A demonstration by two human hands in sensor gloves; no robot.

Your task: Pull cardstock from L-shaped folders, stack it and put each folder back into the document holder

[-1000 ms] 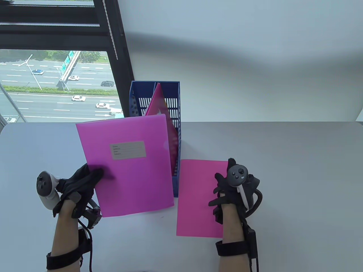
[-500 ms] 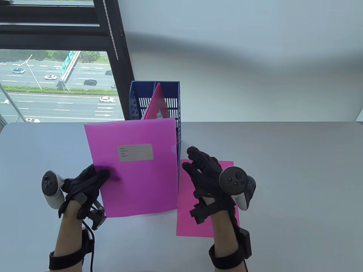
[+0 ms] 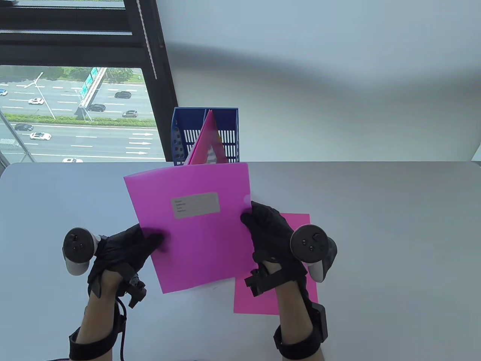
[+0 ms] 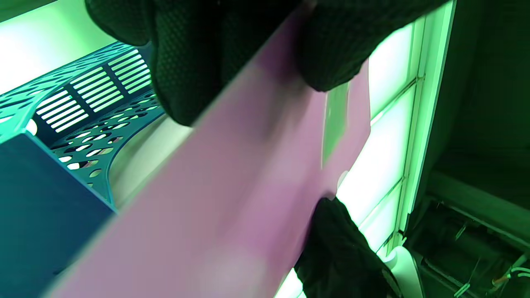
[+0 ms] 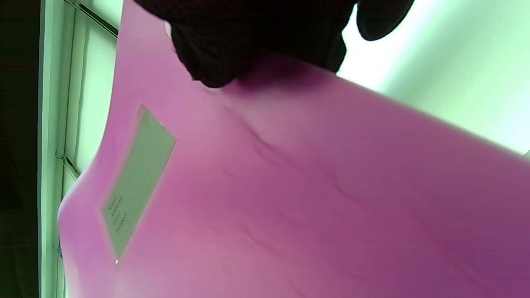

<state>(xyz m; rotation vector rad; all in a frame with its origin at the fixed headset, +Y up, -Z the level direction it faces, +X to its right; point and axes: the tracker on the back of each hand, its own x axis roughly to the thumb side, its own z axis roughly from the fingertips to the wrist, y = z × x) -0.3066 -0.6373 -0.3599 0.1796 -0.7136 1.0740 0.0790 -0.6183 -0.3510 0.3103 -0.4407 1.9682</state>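
A magenta L-shaped folder [image 3: 199,229] with a grey label [image 3: 195,205] is held up over the table in front of the blue document holder [image 3: 204,133]. My left hand [image 3: 141,244] grips its lower left edge, thumb on the front. My right hand [image 3: 263,225] pinches its right edge, fingers on the front as the right wrist view shows [image 5: 215,62]. A pink cardstock sheet [image 3: 263,297] lies flat on the table under my right wrist. Another pink folder [image 3: 208,144] stands tilted inside the holder. In the left wrist view the folder [image 4: 232,186] runs between my left fingers [image 4: 182,62].
The white table [image 3: 375,244] stretches to the right. A window with a dark frame [image 3: 158,75] stands behind the holder at the back left, with a white wall [image 3: 319,94] behind the rest.
My left hand has carried the folder rightward and tilted it. My right hand has left the cardstock sheet, moved up and left, and taken hold of the folder's right edge.
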